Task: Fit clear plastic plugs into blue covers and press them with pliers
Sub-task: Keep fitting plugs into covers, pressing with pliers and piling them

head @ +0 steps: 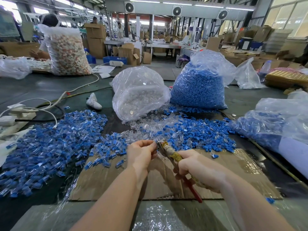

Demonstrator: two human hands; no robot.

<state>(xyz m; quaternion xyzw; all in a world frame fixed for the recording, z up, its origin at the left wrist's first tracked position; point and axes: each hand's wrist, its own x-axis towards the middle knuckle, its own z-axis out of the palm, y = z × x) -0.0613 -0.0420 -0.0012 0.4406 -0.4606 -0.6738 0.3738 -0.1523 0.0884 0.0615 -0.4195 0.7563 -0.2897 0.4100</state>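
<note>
With the left hand (141, 151) pinching a part at the pliers (168, 151) gripped by the right hand (198, 167), misalignment may nip fingertips.

No legible text, label, brand, number or sign anywhere; print on distant cartons too blurred.
</note>
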